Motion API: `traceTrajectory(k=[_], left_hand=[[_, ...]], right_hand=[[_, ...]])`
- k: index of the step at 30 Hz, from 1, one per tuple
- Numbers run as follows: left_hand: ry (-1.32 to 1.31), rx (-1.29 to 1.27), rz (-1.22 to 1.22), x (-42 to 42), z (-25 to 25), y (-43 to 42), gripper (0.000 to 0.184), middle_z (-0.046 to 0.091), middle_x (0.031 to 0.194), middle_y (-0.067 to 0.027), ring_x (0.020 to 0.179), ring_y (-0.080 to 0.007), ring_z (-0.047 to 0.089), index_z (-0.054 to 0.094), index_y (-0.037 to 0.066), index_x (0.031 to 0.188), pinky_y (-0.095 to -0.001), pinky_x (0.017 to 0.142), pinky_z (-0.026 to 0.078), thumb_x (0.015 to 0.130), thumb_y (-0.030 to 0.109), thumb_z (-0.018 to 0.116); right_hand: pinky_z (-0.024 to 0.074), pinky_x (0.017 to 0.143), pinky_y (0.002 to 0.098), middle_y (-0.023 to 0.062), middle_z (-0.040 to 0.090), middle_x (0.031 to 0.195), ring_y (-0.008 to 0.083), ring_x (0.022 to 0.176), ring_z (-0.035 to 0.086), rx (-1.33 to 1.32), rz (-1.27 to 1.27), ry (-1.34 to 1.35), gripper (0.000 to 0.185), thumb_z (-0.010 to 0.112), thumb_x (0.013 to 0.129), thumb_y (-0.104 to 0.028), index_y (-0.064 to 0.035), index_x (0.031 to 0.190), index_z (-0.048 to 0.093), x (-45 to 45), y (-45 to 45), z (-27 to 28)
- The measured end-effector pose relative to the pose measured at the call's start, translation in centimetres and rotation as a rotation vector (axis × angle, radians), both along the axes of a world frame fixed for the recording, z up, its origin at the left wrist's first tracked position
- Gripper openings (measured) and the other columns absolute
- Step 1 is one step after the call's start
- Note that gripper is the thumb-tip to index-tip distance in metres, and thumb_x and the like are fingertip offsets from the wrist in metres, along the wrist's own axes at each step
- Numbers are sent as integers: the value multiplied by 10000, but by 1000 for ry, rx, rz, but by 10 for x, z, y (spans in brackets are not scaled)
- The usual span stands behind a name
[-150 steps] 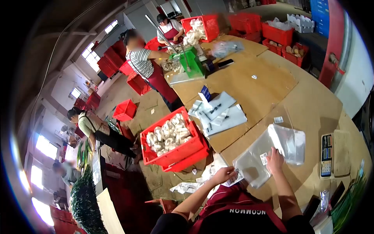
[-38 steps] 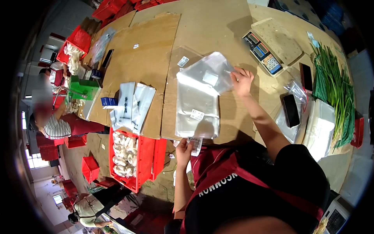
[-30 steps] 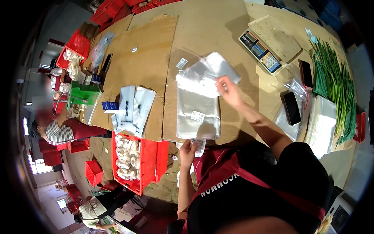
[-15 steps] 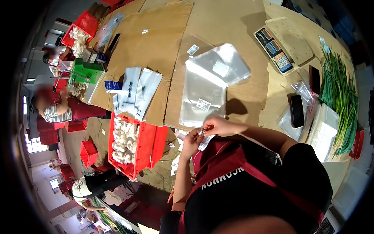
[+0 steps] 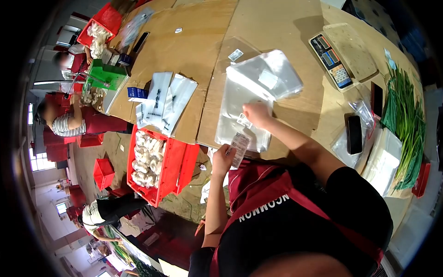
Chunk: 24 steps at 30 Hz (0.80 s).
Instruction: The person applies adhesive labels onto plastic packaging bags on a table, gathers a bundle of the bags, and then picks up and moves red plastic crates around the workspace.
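My left hand [image 5: 223, 159] pinches a strip of printed labels [image 5: 240, 148] near the table's front edge. Above the clear plastic bags [image 5: 230, 102] is my right hand [image 5: 257, 113], its fingers curled together; whether it holds anything is hidden. Beside its fingers a white label [image 5: 244, 121] shows on the bags. More clear bags [image 5: 281, 74] lie fanned over the upper part of the stack, with a pale label [image 5: 267, 79] on them. Another label [image 5: 236, 55] is at the stack's top left.
Printed bags [image 5: 167, 99] lie left, above a red crate [image 5: 173, 168] of wrapped white produce. A scale [image 5: 331, 62], phones [image 5: 354, 134] and green stalks [image 5: 406, 124] are at right. Co-workers stand at left, one in a striped shirt [image 5: 68, 124] by a green device [image 5: 107, 74].
My right hand has left the label strip at my left hand and moved up and right over the bags. The strip in my left hand now shows more fully. The view has shifted slightly.
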<state>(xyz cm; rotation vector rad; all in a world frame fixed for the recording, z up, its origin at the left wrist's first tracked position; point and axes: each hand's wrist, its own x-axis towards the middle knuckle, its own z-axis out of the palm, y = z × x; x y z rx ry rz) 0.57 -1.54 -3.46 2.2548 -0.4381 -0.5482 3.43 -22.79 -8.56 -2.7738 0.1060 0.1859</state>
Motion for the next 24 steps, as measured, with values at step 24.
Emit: traceTrajectory(k=[24], left_hand=[[119, 391, 502, -74, -50, 178, 340, 591, 820, -201, 787, -366, 564, 586, 50, 856, -407, 655, 442, 760, 374, 544]], right_hand=[[395, 734, 428, 96, 558, 972, 270, 870, 546, -6, -19, -201, 547, 667, 666, -347, -97, 1101, 449, -2, -23, -7]])
